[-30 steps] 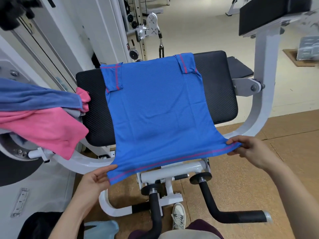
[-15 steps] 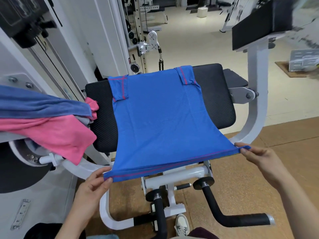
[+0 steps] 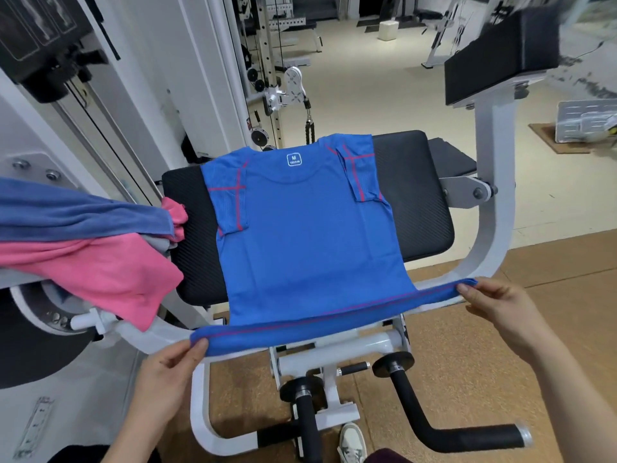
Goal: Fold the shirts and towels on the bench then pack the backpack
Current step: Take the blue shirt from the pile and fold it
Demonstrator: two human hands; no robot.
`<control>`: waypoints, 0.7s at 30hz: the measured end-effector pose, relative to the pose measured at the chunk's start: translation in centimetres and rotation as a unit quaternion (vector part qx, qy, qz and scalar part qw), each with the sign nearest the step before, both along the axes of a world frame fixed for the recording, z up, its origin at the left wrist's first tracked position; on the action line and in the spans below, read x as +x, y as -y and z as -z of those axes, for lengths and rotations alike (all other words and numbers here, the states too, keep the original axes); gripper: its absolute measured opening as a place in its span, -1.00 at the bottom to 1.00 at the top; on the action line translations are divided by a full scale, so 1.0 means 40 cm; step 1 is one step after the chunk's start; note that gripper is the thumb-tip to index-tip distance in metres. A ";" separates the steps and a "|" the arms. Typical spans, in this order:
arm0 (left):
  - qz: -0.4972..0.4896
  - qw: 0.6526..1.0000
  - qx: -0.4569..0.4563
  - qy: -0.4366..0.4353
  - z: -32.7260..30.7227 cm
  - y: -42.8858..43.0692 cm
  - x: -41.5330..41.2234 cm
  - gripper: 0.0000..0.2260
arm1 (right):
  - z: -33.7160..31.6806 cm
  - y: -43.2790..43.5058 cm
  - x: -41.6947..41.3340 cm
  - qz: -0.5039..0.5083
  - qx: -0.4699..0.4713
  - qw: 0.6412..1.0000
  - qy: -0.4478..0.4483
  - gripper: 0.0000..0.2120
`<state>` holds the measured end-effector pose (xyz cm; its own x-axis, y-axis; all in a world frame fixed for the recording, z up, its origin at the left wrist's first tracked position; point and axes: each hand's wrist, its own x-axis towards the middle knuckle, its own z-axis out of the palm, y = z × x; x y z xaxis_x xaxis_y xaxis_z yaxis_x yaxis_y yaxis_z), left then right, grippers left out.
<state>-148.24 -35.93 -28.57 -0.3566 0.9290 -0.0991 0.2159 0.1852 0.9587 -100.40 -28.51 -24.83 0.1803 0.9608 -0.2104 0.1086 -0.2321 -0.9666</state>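
- A blue-grey towel (image 3: 83, 212) lies heaped to the left of the black bench pad (image 3: 417, 202), its end reaching the pad's left edge. It rests on a pink cloth (image 3: 93, 275) that drapes down beside that edge.
- The left hand (image 3: 167, 375) is in front of the pad's near left corner. Its thumb and fingers pinch the left end of the shirt's hem.
- The blue shirt (image 3: 307, 242) with pink seams lies flat across the middle of the pad, collar at the far edge. A white size label (image 3: 294, 159) shows inside the neck, and both sleeves are folded in over the body. Its lower part runs past the pad's near edge, and the hem is stretched taut between the two hands.
- A white shoe (image 3: 352, 439) stands on the floor, below the pad's near edge.
- The right hand (image 3: 494, 305) is in front of the pad's near right corner, pinching the hem's right end, well apart from the left hand.
- A black handle grip (image 3: 467, 436) juts out low, in front of the pad's right half.
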 end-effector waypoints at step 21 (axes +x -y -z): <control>-0.169 0.968 0.090 -0.163 -0.215 -0.776 -0.047 -0.66 | -0.141 -0.796 -0.195 0.050 0.174 0.963 0.198 -0.81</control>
